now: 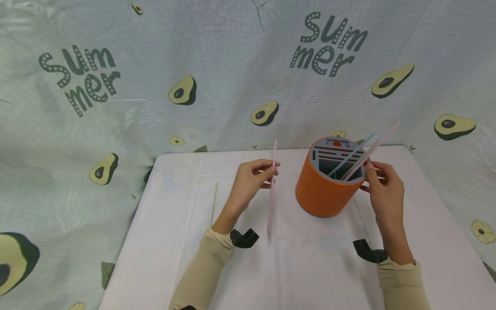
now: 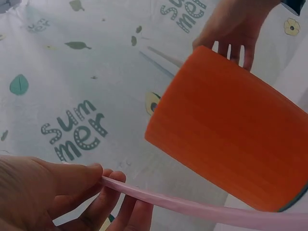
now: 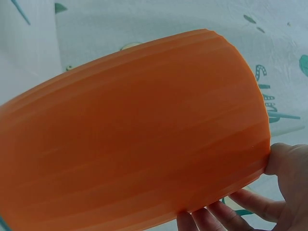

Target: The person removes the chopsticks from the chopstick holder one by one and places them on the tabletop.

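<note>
My left hand (image 1: 249, 181) pinches a long pink straw (image 1: 271, 202) between thumb and fingertips. The straw stands nearly upright in the head view, to the left of an orange cylindrical utensil holder (image 1: 323, 189). This holder has a grey slotted top and an open compartment. A blue straw (image 1: 358, 150), a greyish one and another pink straw (image 1: 389, 133) lean out of that compartment. My right hand (image 1: 387, 189) grips the holder at its right rim, thumb by the edge and fingers against the outer wall (image 3: 144, 130). The wrist views hide the holder's inside.
A thin pale green straw (image 1: 214, 202) lies on the white-covered table (image 1: 310, 267), left of my left forearm. Behind the table hangs a pale sheet (image 1: 221, 51) printed with avocados and lettering. The holder stands close to the table's far edge.
</note>
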{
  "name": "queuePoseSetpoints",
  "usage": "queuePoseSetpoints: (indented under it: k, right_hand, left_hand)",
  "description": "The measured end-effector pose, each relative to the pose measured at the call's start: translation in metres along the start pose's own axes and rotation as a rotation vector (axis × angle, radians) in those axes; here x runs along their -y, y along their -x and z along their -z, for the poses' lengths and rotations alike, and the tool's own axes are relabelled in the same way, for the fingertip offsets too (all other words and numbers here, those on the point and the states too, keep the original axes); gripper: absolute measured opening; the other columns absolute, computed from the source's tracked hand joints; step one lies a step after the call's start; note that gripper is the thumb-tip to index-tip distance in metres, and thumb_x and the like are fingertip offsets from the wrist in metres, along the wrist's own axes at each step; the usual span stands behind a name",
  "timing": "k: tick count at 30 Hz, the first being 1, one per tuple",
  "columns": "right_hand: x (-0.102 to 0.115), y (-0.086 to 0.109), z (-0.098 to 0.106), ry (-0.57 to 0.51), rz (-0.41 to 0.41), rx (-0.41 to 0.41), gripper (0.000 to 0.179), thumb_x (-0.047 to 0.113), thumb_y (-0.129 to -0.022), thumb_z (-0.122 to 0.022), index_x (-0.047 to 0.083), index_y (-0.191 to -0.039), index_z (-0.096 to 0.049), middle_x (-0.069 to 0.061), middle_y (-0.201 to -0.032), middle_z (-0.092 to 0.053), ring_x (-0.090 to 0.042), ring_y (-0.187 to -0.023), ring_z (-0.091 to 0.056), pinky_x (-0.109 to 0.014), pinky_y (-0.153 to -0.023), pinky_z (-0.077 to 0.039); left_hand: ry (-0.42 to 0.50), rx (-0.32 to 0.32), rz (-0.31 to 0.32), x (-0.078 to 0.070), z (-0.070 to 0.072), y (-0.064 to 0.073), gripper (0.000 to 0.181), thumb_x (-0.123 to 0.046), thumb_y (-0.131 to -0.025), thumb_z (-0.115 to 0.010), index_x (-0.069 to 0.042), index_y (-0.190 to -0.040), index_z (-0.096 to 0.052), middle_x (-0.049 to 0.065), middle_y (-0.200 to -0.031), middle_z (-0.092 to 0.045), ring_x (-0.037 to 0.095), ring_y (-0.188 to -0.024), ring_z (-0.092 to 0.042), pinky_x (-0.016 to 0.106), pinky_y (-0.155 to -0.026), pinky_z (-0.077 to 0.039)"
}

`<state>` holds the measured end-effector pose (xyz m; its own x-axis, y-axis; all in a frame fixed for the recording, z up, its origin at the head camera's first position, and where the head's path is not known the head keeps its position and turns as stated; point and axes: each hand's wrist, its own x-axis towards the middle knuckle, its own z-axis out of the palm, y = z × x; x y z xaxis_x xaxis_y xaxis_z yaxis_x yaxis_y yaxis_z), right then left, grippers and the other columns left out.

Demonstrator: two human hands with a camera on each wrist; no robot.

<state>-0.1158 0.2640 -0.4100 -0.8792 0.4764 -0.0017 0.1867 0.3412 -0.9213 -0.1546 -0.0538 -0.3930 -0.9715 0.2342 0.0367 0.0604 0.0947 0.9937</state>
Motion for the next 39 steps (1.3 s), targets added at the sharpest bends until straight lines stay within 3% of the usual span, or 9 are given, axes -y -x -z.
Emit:
queuePoseSetpoints:
  k: [3, 6, 10, 15, 22, 26, 34, 39]
  right_hand:
    - [0.0, 0.0, 0.0, 0.0, 0.0, -0.002, 0.051, 0.047, -0.108, -0.049, 0.017, -0.149, -0.056, 0.005, -0.122, -0.059, -0.002, -0.097, -0.06, -0.007, -0.073, -0.055]
    - [-0.001, -0.001, 0.0, -0.002, -0.005, -0.003, 0.051, 0.047, -0.108, -0.05, 0.018, -0.149, -0.057, 0.01, -0.119, -0.058, -0.003, -0.098, -0.059, -0.007, -0.073, -0.055]
    - [-0.001, -0.002, 0.0, -0.002, -0.012, -0.003, 0.05, 0.047, -0.108, -0.05, 0.019, -0.149, -0.056, 0.012, -0.117, -0.057, -0.003, -0.098, -0.059, -0.007, -0.072, -0.055]
    - [-0.002, -0.002, 0.0, 0.002, -0.014, -0.01, 0.05, 0.047, -0.108, -0.049, 0.02, -0.149, -0.057, 0.009, -0.12, -0.058, -0.003, -0.099, -0.059, -0.007, -0.072, -0.054]
    - [-0.001, -0.001, -0.001, -0.003, -0.014, -0.013, 0.049, 0.046, -0.108, -0.05, 0.019, -0.148, -0.057, 0.011, -0.117, -0.058, -0.003, -0.097, -0.06, -0.007, -0.072, -0.055]
    - [-0.001, 0.0, -0.001, -0.008, -0.006, -0.016, 0.049, 0.045, -0.108, -0.05, 0.018, -0.148, -0.058, 0.013, -0.115, -0.058, -0.003, -0.096, -0.06, -0.007, -0.072, -0.055]
    - [-0.001, 0.001, -0.001, -0.003, -0.007, -0.021, 0.048, 0.046, -0.108, -0.049, 0.018, -0.147, -0.058, 0.013, -0.114, -0.057, -0.003, -0.097, -0.059, -0.006, -0.073, -0.054]
    - [-0.001, 0.0, -0.002, 0.0, -0.003, -0.02, 0.048, 0.046, -0.108, -0.049, 0.018, -0.147, -0.058, 0.013, -0.114, -0.057, -0.004, -0.097, -0.059, -0.006, -0.073, -0.054]
  left_hand:
    - [0.001, -0.017, 0.04, 0.015, 0.001, 0.003, 0.024, -0.014, -0.102, -0.069, -0.004, -0.122, -0.076, 0.016, -0.106, -0.076, 0.033, -0.088, -0.07, 0.035, -0.076, -0.065]
    - [0.002, -0.043, 0.076, 0.03, 0.002, 0.006, 0.023, -0.015, -0.101, -0.069, -0.004, -0.121, -0.077, 0.017, -0.106, -0.076, 0.037, -0.09, -0.071, 0.036, -0.075, -0.065]
    - [-0.007, -0.076, 0.117, 0.047, 0.004, 0.009, 0.023, -0.015, -0.1, -0.07, -0.004, -0.12, -0.077, 0.02, -0.109, -0.075, 0.028, -0.086, -0.072, 0.033, -0.072, -0.065]
    - [-0.039, -0.114, 0.155, 0.067, 0.005, 0.013, 0.024, -0.015, -0.1, -0.071, -0.003, -0.121, -0.077, 0.019, -0.108, -0.073, 0.031, -0.086, -0.073, 0.032, -0.071, -0.065]
    - [-0.13, -0.18, 0.193, 0.094, 0.006, 0.016, 0.024, -0.013, -0.099, -0.071, -0.002, -0.12, -0.078, 0.027, -0.1, -0.073, 0.023, -0.074, -0.072, 0.027, -0.063, -0.063]
    - [-0.154, -0.202, 0.198, 0.105, 0.008, 0.016, 0.028, -0.01, -0.099, -0.07, 0.001, -0.124, -0.075, 0.023, -0.098, -0.074, 0.019, -0.067, -0.072, 0.027, -0.06, -0.062]
    - [-0.323, -0.258, 0.214, 0.122, 0.007, 0.015, 0.018, -0.012, -0.096, -0.073, -0.003, -0.111, -0.078, 0.013, -0.095, -0.078, 0.011, -0.058, -0.069, 0.024, -0.055, -0.057]
    - [-0.464, -0.301, 0.17, 0.128, 0.003, 0.016, 0.015, -0.012, -0.096, -0.074, -0.002, -0.107, -0.078, 0.012, -0.094, -0.078, 0.013, -0.059, -0.067, 0.027, -0.055, -0.054]
